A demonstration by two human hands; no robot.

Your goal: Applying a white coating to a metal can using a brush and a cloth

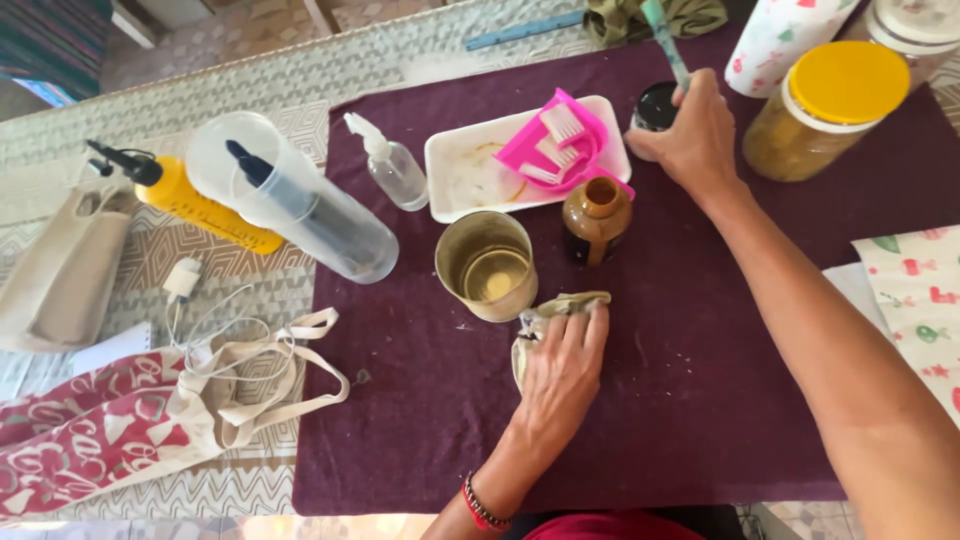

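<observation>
Leftmost, on the woven patterned mat: a limp beige fabric bag (60,270), a yellow squeeze bottle (200,205) with a black nozzle, and a clear plastic canister (300,215) lying on its side with something dark inside. Nearer, a white charger (182,278) with a looping cable, and a crumpled red-and-white tote bag (100,430) with pale straps.

Further right, on the dusty maroon tablecloth (420,400): a small clear spray bottle (395,170), then a white foam tray (450,175), smeared brownish, carrying a pink plastic brush-and-pan set (560,140).

Near the middle, an open round tin can (487,265), dull metal, streaked inside, with a little yellowish residue at the bottom. Just right of it, a squat brown glass bottle (597,215), uncapped.

Left hand (560,375) pressing down on a soiled cream cloth (555,305), fingers gathered over the wad and grasping it, just near of the can and apart from it.

Right hand (695,135) clenched around a teal brush handle (665,40), its tip down in a small dark-rimmed jar (655,105) at the far side.

Judging by this, midway: containers open, can and tray not yet clean.

Rightmost, a big jar with a yellow lid (830,110) and printed paper (920,300).
</observation>
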